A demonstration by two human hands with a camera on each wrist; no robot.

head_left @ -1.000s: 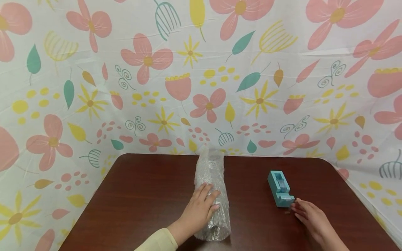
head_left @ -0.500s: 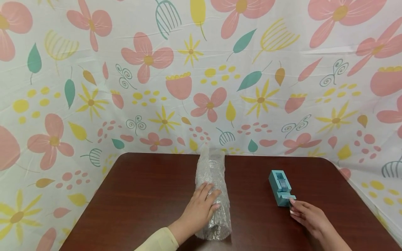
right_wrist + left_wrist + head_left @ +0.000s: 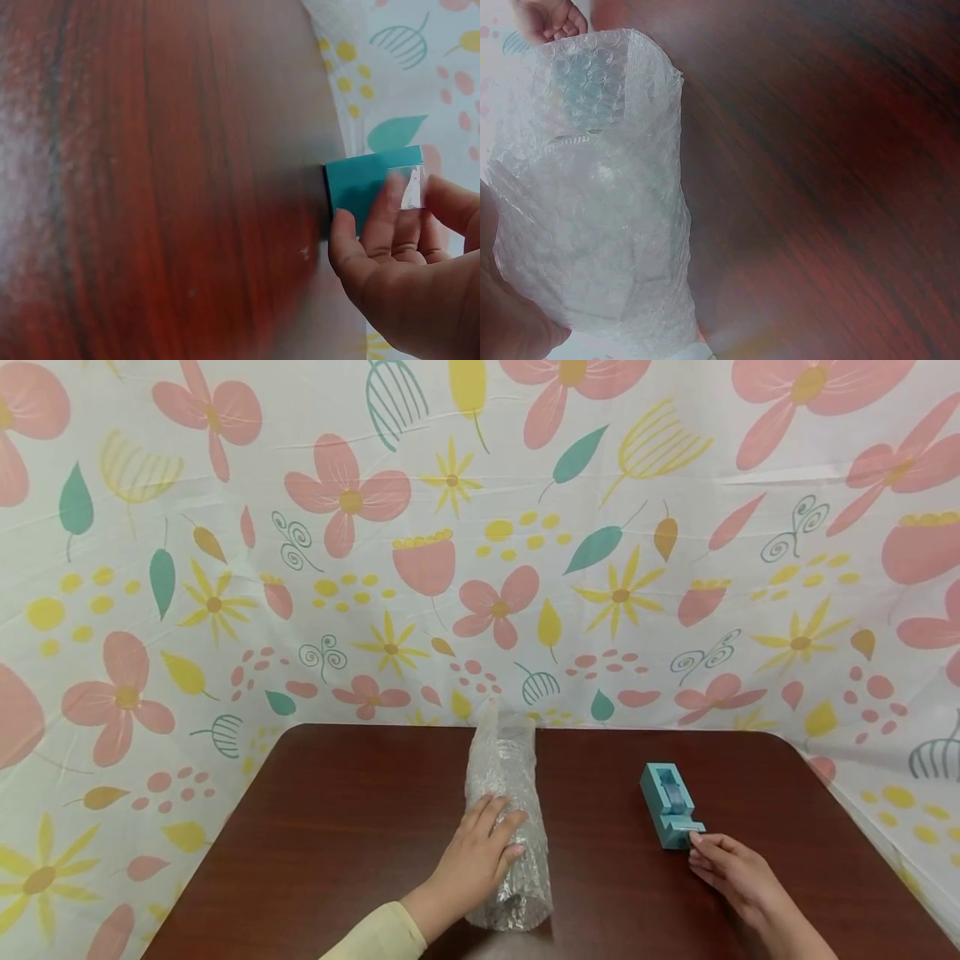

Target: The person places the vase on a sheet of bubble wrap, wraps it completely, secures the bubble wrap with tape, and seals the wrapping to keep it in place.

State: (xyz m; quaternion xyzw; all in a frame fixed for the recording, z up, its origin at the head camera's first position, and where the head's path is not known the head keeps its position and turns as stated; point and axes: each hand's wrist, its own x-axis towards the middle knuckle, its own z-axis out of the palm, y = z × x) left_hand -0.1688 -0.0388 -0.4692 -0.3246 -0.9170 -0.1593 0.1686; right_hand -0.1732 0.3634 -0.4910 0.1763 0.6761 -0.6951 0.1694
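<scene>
My left hand (image 3: 474, 860) rests on top of a bubble-wrapped roll (image 3: 517, 893), its fingers laid across the wrap. In the left wrist view, part of that hand (image 3: 514, 300) shows at the lower left beside the crinkled bubble wrap (image 3: 607, 225). What lies inside the wrap cannot be made out. To the right, my right hand (image 3: 738, 877) is at the near end of a teal tape dispenser (image 3: 671, 810). Between thumb and finger it pinches a short strip of clear tape (image 3: 414, 187), seen in the right wrist view in front of the dispenser (image 3: 356, 191).
The dark brown wooden table (image 3: 360, 802) has rounded far corners. A white cloth with a floral print (image 3: 570, 635) hangs behind it and along both sides. The wrap's far end reaches the table's back edge.
My right hand has shifted slightly left, closer to the dispenser's near end, and the visible tape end there has shortened. My left hand and the bubble-wrapped roll stay put.
</scene>
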